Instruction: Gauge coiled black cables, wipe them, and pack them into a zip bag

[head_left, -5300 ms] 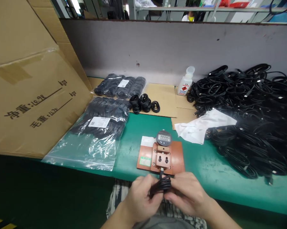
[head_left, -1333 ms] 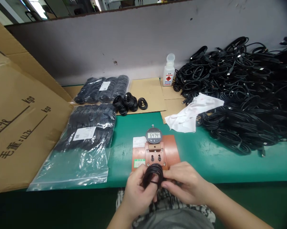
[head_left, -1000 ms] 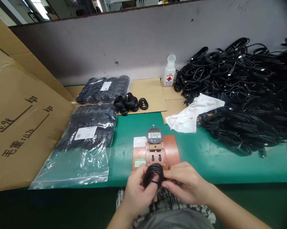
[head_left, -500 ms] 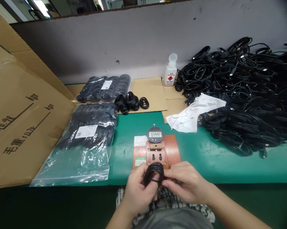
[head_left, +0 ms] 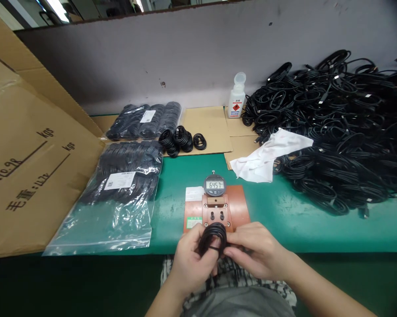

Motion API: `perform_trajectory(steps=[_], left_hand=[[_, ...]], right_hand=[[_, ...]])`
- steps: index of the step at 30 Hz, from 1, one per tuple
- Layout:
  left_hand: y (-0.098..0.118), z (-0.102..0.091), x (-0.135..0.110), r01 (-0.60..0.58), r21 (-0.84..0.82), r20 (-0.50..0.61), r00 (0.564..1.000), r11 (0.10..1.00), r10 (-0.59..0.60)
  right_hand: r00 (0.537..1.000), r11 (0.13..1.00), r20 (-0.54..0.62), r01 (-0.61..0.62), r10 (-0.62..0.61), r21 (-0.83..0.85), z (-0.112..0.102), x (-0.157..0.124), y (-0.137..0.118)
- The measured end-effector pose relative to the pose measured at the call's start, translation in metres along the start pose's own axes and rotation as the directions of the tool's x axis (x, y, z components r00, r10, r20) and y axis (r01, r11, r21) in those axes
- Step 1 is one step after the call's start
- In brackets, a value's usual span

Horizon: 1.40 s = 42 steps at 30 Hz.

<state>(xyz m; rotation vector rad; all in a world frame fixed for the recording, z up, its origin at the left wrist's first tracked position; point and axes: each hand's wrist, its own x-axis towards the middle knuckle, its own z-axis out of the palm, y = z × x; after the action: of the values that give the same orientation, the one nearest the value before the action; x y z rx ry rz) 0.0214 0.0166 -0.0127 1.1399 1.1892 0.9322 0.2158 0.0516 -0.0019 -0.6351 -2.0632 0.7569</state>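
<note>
A coiled black cable [head_left: 222, 232] is gripped in my left hand [head_left: 193, 259], whose thumb reaches through the loop. At the coil's right side my right hand [head_left: 258, 251] pinches with thumb and forefinger; the part of the cable between those fingertips is mostly hidden. Both hands are at the near edge of a brown gauge base [head_left: 240, 204]. On that base sits a round digital dial gauge [head_left: 215, 185], its display reading about 6457. The cable's ends cannot be made out.
A large heap of black cables [head_left: 333, 110] lies on the right, with a white cloth [head_left: 259, 163] against it and a white bottle [head_left: 236, 99] behind. Several coiled cables [head_left: 181, 140] sit on cardboard. Bagged coils [head_left: 129, 169] and a carton [head_left: 30, 154] stand left.
The gauge's display has gone from about 6444 to about 6457. Both hands keep nearly the same hold on the cable; the view has shifted very slightly.
</note>
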Motion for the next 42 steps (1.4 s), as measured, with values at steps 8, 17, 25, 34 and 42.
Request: perform_trajectory(steps=[8,17,25,34,42], left_hand=[[0.003,0.001,0.001,-0.004,0.026,-0.002,1.000,1.000,0.004],[-0.011,-0.007,-0.007,-0.311,0.282,0.002,0.946,0.908,0.323],[-0.017,-0.009,-0.006,-0.388,0.362,0.024,0.913,0.848,0.407],[-0.016,-0.004,-0.008,-0.408,0.461,-0.035,0.879,0.788,0.476],[-0.014,-0.003,-0.007,-0.423,0.494,-0.031,0.865,0.760,0.501]], right_hand=[[1.000,1.000,0.007,-0.006,0.006,-0.008,-0.001,0.000,-0.002],[0.997,0.997,0.055,0.051,-0.048,-0.061,-0.002,-0.002,-0.001],[0.998,0.999,0.067,0.021,-0.019,-0.030,-0.004,-0.002,-0.003],[0.999,1.000,0.040,0.005,-0.004,-0.027,-0.004,-0.002,-0.002],[0.998,1.000,0.065,-0.007,0.008,-0.004,-0.004,-0.002,-0.002]])
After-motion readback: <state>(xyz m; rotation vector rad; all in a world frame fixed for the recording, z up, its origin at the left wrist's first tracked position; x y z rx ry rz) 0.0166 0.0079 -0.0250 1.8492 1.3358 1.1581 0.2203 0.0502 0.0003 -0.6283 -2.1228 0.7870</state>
